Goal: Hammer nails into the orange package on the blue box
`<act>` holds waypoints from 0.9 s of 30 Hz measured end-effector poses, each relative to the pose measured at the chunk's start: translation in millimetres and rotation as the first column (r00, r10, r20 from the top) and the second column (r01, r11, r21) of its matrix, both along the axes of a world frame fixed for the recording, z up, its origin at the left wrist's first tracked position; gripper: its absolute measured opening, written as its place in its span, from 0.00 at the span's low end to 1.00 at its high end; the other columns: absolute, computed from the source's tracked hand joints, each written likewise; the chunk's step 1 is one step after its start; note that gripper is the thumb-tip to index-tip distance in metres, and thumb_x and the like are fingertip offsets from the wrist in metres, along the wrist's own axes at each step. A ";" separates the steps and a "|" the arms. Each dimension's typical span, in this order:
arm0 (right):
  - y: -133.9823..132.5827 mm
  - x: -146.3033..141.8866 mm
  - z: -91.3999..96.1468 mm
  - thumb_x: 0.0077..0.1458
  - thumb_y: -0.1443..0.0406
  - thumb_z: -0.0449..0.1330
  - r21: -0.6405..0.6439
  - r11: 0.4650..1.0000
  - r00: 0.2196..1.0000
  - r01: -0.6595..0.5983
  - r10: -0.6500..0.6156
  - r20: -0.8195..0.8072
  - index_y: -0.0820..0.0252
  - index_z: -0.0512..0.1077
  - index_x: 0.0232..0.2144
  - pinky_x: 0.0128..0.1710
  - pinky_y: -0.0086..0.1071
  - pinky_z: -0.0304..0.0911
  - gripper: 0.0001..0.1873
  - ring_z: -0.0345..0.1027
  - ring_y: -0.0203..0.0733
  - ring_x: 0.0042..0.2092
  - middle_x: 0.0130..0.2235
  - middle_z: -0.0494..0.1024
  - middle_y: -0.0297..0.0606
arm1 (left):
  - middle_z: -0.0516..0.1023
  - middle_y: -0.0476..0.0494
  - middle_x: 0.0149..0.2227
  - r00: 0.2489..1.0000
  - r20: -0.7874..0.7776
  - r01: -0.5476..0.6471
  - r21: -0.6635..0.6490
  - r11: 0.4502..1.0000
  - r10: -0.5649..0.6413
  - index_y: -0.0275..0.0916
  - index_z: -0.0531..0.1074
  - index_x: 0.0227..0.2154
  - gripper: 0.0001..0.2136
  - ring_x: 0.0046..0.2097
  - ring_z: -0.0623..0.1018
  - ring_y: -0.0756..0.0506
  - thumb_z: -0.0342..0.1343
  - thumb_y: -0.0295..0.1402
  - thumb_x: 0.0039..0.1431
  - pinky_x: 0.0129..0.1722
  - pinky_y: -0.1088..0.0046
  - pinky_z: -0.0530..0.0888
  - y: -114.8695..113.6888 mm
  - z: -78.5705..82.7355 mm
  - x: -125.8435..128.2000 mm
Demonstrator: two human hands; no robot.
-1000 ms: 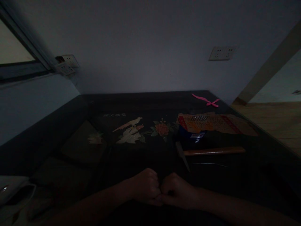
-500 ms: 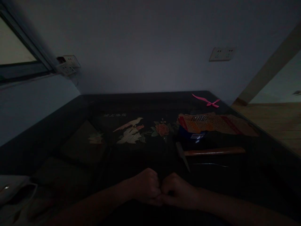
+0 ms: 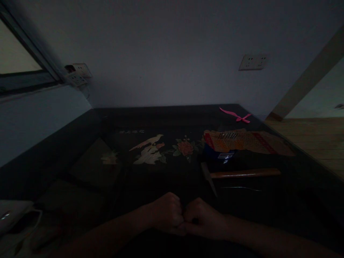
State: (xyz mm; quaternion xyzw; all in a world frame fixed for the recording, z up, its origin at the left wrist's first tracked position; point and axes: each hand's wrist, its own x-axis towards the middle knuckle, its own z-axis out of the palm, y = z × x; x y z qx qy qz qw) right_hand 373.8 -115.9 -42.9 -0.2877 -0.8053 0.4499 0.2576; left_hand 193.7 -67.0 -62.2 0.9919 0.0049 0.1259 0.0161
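Note:
At the near side of the dark glossy table (image 3: 161,182), my left hand (image 3: 168,214) is curled into a fist. My right hand (image 3: 202,218), also a fist, presses its knuckles against the left one. No object shows in either. Just beyond them to the right lies a hammer (image 3: 244,173), its metal head towards the middle and its wooden handle pointing right. A thin, slightly bent wire-like piece (image 3: 240,187) rests on the near side of the handle. The picture is very dark, so fine detail between the fingers is hard to see.
Behind the hammer, a torn cardboard piece (image 3: 247,141) bears several thin dark pieces and partly covers a blue object (image 3: 220,153). A pink ribbon (image 3: 239,117) lies near the wall. White things (image 3: 16,211) stand at the left corner. Wall sockets (image 3: 253,62) are above the table.

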 end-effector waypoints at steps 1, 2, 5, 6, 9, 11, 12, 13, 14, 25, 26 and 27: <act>-0.1 0.0 -0.6 0.57 0.62 0.57 0.001 1.000 1.000 0.002 -0.002 0.002 0.60 0.58 0.14 0.19 0.25 0.45 0.22 0.50 0.28 0.18 0.17 0.55 0.24 | 0.71 0.51 0.16 1.000 0.003 0.004 0.000 1.000 -0.004 0.39 0.67 0.16 0.18 0.20 0.71 0.50 0.61 0.44 0.53 0.22 0.69 0.62 0.2 -0.2 0.2; -0.2 0.1 -1.0 0.57 0.62 0.57 0.001 1.000 1.000 0.003 -0.003 0.005 0.60 0.58 0.14 0.19 0.25 0.45 0.22 0.50 0.28 0.18 0.17 0.55 0.24 | 0.71 0.51 0.16 1.000 0.005 0.010 -0.001 1.000 -0.010 0.39 0.67 0.16 0.18 0.20 0.71 0.50 0.61 0.44 0.53 0.22 0.69 0.62 0.4 -0.5 0.2; -0.6 0.3 -1.1 0.56 0.64 0.58 0.000 1.000 1.000 0.001 -0.001 0.016 0.59 0.57 0.14 0.19 0.25 0.44 0.22 0.49 0.28 0.18 0.17 0.54 0.23 | 0.70 0.51 0.15 1.000 0.005 0.007 -0.003 1.000 -0.007 0.39 0.66 0.16 0.18 0.20 0.70 0.50 0.61 0.45 0.52 0.21 0.69 0.60 0.3 -1.3 -0.2; -0.7 0.3 -0.7 0.56 0.64 0.58 -0.002 1.000 1.000 0.000 0.000 0.021 0.59 0.57 0.13 0.19 0.25 0.44 0.22 0.49 0.28 0.18 0.17 0.54 0.23 | 0.70 0.51 0.15 1.000 0.001 0.003 -0.006 1.000 -0.003 0.39 0.66 0.16 0.19 0.20 0.70 0.50 0.61 0.45 0.53 0.21 0.69 0.60 0.1 -1.2 -0.6; -0.7 0.5 1.3 0.55 0.67 0.59 -0.008 1.000 0.999 0.005 -0.005 0.033 0.59 0.57 0.13 0.19 0.25 0.43 0.22 0.48 0.27 0.18 0.17 0.54 0.22 | 0.70 0.51 0.15 1.000 -0.009 0.003 -0.016 1.000 -0.003 0.39 0.66 0.16 0.19 0.20 0.70 0.50 0.60 0.44 0.54 0.22 0.69 0.60 -0.7 -0.5 -1.3; -0.4 0.7 2.8 0.55 0.68 0.59 -0.013 1.000 0.999 0.005 -0.004 0.040 0.60 0.57 0.13 0.19 0.25 0.43 0.22 0.48 0.27 0.18 0.17 0.54 0.22 | 0.69 0.51 0.15 1.000 -0.011 0.010 -0.019 1.000 -0.011 0.39 0.65 0.16 0.19 0.20 0.70 0.50 0.60 0.45 0.55 0.22 0.70 0.60 -0.7 -0.2 -1.3; -0.2 0.8 3.3 0.55 0.68 0.60 -0.016 1.000 0.999 0.003 -0.003 0.041 0.60 0.57 0.13 0.19 0.25 0.43 0.22 0.48 0.27 0.18 0.17 0.54 0.22 | 0.69 0.51 0.15 1.000 -0.008 0.012 -0.020 1.000 -0.012 0.39 0.66 0.16 0.19 0.20 0.69 0.50 0.60 0.44 0.55 0.22 0.70 0.61 -0.6 -0.1 -1.1; 0.0 0.9 3.8 0.55 0.69 0.60 -0.019 1.000 0.999 0.001 0.000 0.042 0.60 0.57 0.13 0.19 0.24 0.44 0.22 0.49 0.27 0.18 0.17 0.54 0.22 | 0.69 0.51 0.15 1.000 -0.002 0.016 -0.021 1.000 -0.016 0.39 0.66 0.15 0.19 0.20 0.69 0.50 0.60 0.44 0.55 0.22 0.70 0.60 -0.5 -0.1 -0.8; 0.1 1.0 4.0 0.55 0.69 0.60 -0.020 1.000 0.999 -0.001 0.002 0.042 0.60 0.57 0.14 0.19 0.24 0.44 0.22 0.49 0.27 0.18 0.17 0.54 0.22 | 0.70 0.51 0.15 1.000 0.003 0.018 -0.022 1.000 -0.018 0.39 0.66 0.15 0.19 0.20 0.69 0.50 0.60 0.44 0.54 0.22 0.70 0.61 -0.3 -0.1 -0.6; 0.1 0.2 1.5 0.55 0.67 0.59 -0.008 1.000 0.999 -0.001 0.001 0.042 0.60 0.57 0.14 0.19 0.25 0.44 0.21 0.50 0.28 0.18 0.17 0.55 0.23 | 0.69 0.52 0.14 1.000 -0.011 -0.009 -0.004 1.000 0.009 0.39 0.65 0.15 0.19 0.20 0.68 0.50 0.60 0.45 0.54 0.22 0.69 0.62 -1.8 2.9 -0.9; 0.1 0.3 1.3 0.55 0.66 0.59 -0.006 1.000 0.999 0.002 -0.001 0.042 0.60 0.57 0.14 0.19 0.26 0.44 0.21 0.50 0.28 0.18 0.17 0.55 0.23 | 0.69 0.52 0.14 1.000 -0.005 -0.005 -0.006 1.000 0.005 0.39 0.65 0.15 0.19 0.20 0.68 0.50 0.60 0.45 0.54 0.22 0.69 0.62 -1.5 2.3 -1.0; 0.0 0.5 1.0 0.55 0.66 0.59 -0.005 1.000 0.999 0.003 -0.003 0.042 0.60 0.57 0.14 0.19 0.26 0.44 0.21 0.50 0.28 0.18 0.17 0.55 0.23 | 0.69 0.52 0.14 1.000 0.000 -0.002 -0.007 1.000 0.002 0.39 0.65 0.15 0.19 0.20 0.68 0.50 0.60 0.44 0.55 0.22 0.69 0.62 -1.2 1.5 -0.9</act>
